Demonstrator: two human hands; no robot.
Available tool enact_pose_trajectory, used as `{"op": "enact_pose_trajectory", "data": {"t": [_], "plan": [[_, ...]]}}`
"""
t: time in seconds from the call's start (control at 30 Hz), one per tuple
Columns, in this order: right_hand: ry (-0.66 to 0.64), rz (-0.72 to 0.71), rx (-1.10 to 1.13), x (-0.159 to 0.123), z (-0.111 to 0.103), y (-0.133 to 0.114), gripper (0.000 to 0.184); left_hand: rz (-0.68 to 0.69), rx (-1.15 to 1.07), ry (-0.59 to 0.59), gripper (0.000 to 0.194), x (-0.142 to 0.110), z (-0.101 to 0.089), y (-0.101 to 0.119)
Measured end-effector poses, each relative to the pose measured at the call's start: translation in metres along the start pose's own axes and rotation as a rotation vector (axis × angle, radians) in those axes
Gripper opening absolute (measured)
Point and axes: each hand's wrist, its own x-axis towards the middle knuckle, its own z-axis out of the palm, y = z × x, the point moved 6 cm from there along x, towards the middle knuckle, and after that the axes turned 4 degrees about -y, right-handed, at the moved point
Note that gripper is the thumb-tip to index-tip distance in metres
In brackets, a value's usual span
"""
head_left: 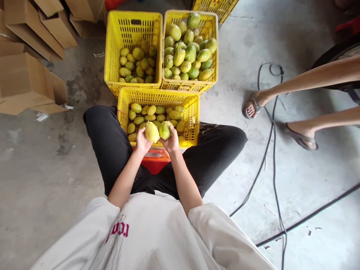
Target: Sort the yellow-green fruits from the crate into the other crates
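Note:
My left hand (142,141) is closed around a yellow papaya-like fruit (152,132). A greener papaya-like fruit (165,130) sits in the fingers of my right hand (171,141). The two fruits are side by side, close together, above the near edge of a low yellow crate (195,129) between my knees. Several smaller yellow-green fruits (138,120) lie in that crate, some hidden behind my hands.
Beyond stand a left yellow crate (110,63) and a right yellow crate (216,67), both holding fruit. Cardboard boxes (25,82) lie at left. Black cables (271,122) cross the floor at right, near another person's sandalled foot (253,107). A red stool (154,165) shows between my legs.

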Motion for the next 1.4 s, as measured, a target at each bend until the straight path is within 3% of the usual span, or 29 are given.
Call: {"op": "enact_pose_trajectory", "data": {"t": [0.13,0.23,0.53,0.87,1.07,1.23,1.4], "plan": [[-0.110,0.039,0.086,-0.005,0.004,-0.012,0.063,-0.004,-0.066,0.020,0.040,-0.004,0.011,-0.002],[-0.095,0.028,0.158,-0.007,0.001,-0.016,0.065,0.009,-0.071,0.017,0.035,-0.003,0.014,-0.004],[-0.127,0.121,0.089,-0.004,0.013,0.004,0.055,0.063,0.017,0.063,0.020,0.006,-0.008,0.001],[-0.073,0.046,0.096,-0.004,0.007,0.005,0.059,0.040,-0.010,-0.014,0.050,0.003,-0.018,0.013],[-0.082,0.064,0.073,-0.004,0.008,0.007,0.041,0.099,0.042,-0.018,0.049,0.005,-0.024,0.018],[-0.193,0.104,0.080,-0.002,0.010,0.007,0.040,0.100,0.154,0.024,0.038,0.004,-0.029,0.021],[-0.210,0.072,0.035,0.001,0.006,0.007,0.045,0.095,0.129,0.029,0.022,0.004,-0.028,0.022]]}}
